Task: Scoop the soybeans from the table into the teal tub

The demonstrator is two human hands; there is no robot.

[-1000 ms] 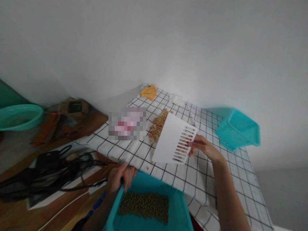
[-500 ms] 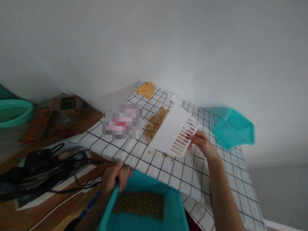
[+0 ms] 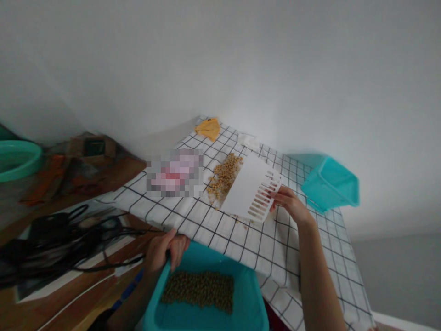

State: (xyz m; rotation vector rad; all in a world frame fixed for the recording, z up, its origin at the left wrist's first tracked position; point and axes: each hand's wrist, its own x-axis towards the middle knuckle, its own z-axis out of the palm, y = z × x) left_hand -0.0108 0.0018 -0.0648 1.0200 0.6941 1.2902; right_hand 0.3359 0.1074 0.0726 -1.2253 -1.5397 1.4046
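My right hand (image 3: 287, 204) grips a white plastic panel with slots (image 3: 251, 188) and holds it on edge on the checked tablecloth (image 3: 275, 248), against a pile of tan beans (image 3: 223, 174). A few loose beans lie on the cloth just in front of the panel. My left hand (image 3: 165, 250) is closed on the rim of a teal tray (image 3: 248, 303) held below the table's front edge. That tray carries a layer of beans (image 3: 200, 289).
A second teal bin (image 3: 330, 184) stands tilted at the cloth's far right. An orange scrap (image 3: 208, 128) and a white scrap (image 3: 248, 140) lie at the back. Black cables (image 3: 62, 239), a teal bowl (image 3: 17, 158) and clutter occupy the wooden surface on the left. A blurred patch (image 3: 174, 172) sits beside the beans.
The white panel has shifted slightly back along the cloth behind the bean pile, leaving a few beans near the edge. My left hand still holds the tray.
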